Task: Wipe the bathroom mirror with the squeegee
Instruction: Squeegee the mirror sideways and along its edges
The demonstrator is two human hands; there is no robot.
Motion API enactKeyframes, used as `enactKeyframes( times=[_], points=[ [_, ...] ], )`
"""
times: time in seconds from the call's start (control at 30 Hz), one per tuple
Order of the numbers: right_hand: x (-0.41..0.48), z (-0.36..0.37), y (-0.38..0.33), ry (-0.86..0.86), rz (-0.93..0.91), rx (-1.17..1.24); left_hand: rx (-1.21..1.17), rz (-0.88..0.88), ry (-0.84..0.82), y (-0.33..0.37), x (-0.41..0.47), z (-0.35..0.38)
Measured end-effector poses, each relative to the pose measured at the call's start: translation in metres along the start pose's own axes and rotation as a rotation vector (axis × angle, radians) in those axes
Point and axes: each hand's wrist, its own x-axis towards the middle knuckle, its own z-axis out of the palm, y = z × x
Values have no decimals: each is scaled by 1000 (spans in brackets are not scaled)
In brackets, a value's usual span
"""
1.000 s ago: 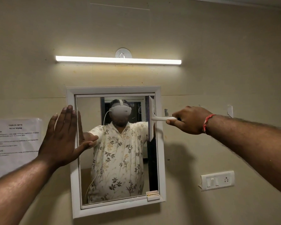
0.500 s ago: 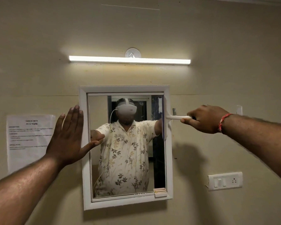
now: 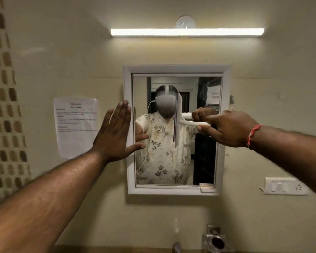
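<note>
A white-framed bathroom mirror hangs on the beige wall. My right hand grips the handle of a white squeegee, whose blade stands vertical against the glass near the mirror's middle. My left hand lies flat with fingers spread on the mirror's left frame edge, its thumb on the glass. The mirror reflects a person in a floral shirt wearing a headset.
A tube light glows above the mirror. A paper notice is stuck on the wall to the left. A switch plate sits lower right. A tap and a metal fitting show below. Patterned tiles run down the far left.
My right hand has drawn the squeegee leftwards from the mirror's right edge to about its middle. The view has shifted left and down, revealing the tap. My left hand stays on the frame.
</note>
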Motion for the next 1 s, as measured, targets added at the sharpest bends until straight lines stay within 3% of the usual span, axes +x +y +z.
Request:
enactKeyframes(
  times=[0.47, 1.0],
  points=[
    [49, 73, -91, -60, -108, -13, 32, 65, -201, 1, -42, 20],
    [62, 103, -112, 13, -101, -40, 93, 11, -225, 4, -43, 21]
  ],
)
